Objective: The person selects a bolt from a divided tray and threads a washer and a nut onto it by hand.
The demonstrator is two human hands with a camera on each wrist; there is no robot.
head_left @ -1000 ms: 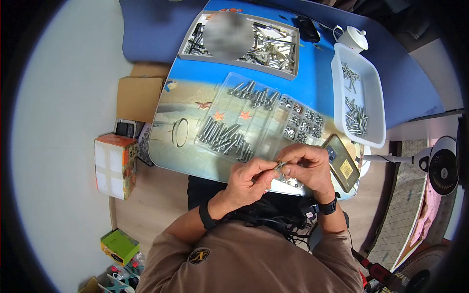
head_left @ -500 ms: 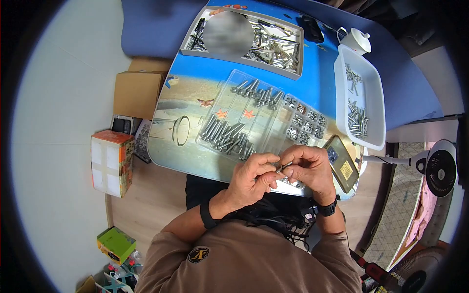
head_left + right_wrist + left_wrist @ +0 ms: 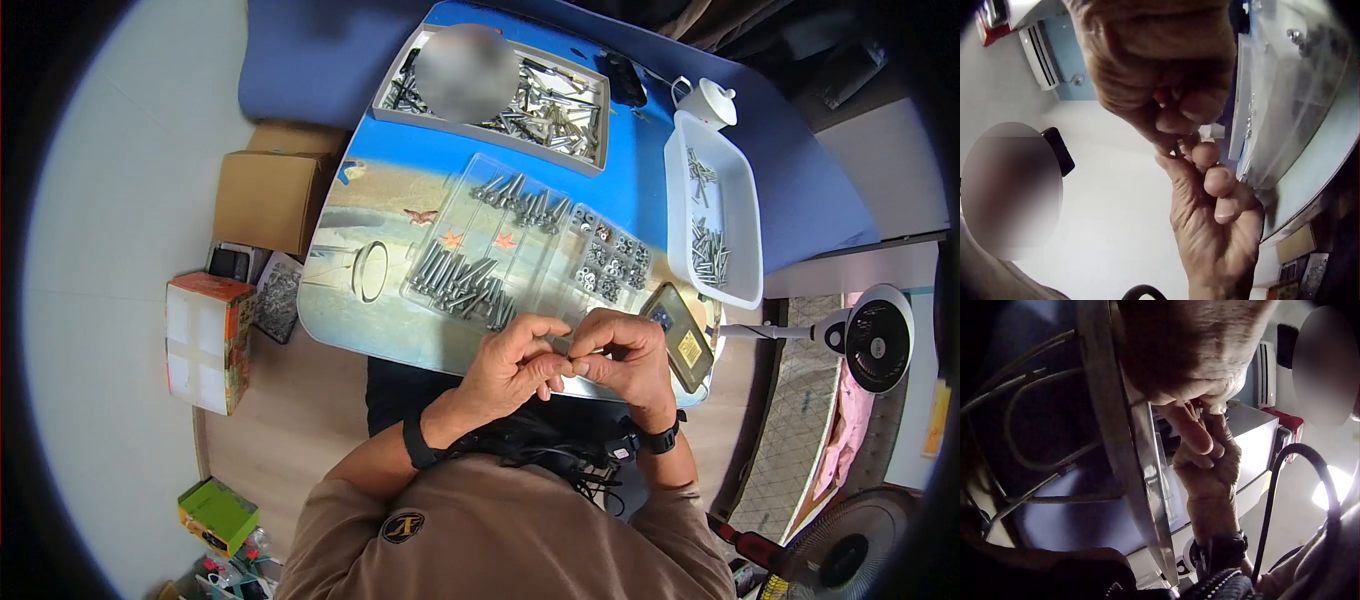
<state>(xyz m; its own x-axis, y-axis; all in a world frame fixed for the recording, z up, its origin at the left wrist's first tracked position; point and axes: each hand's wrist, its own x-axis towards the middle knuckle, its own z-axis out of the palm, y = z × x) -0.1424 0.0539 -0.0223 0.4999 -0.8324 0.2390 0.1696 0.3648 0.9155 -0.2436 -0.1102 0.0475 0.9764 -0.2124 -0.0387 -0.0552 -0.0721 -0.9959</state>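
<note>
Over the table's near edge, my left hand (image 3: 505, 370) and right hand (image 3: 630, 360) meet fingertip to fingertip. Between thumbs and forefingers they pinch a small metal bolt (image 3: 1177, 149), mostly hidden by the fingers. The left hand's other fingers curl loosely below it. Just beyond the hands lies a clear plastic case, its lid (image 3: 490, 235) spread flat with rows of bolts (image 3: 460, 280) on it. The case's small compartments (image 3: 610, 255) hold nuts and washers. In the left wrist view the right hand (image 3: 1210, 472) faces the left hand (image 3: 1194, 350).
A phone (image 3: 680, 338) lies right of the hands. Farther right stands a white tub (image 3: 712, 210) with loose bolts, and a white lidded pot (image 3: 708, 103) behind it. A shallow box (image 3: 490, 130) of mixed hardware sits at the back. Cables (image 3: 590, 480) hang at the lap.
Half a second ago the bolt showed between the fingertips, with the left fingers slightly apart. Now the fingertips close around it and hide it. The head view has shifted a little.
</note>
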